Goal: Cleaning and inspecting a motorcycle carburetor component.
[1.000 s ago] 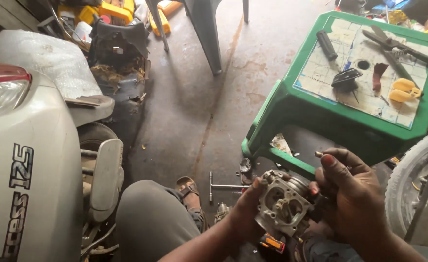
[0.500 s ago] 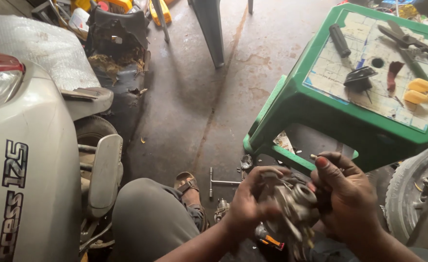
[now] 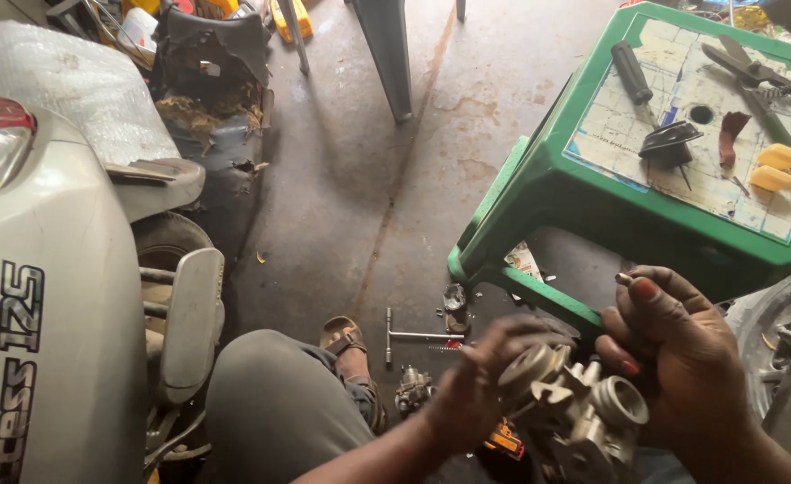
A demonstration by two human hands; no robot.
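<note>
Carburetor (image 3: pixel 574 412) seemingly between both hands (image 3: pixel 480 385)

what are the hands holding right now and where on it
Both hold one grey cast-metal carburettor body. The left hand wraps its left end near the round cap; the right hand cups its right side by the round bore, with a small metal piece at its fingertips.
</note>
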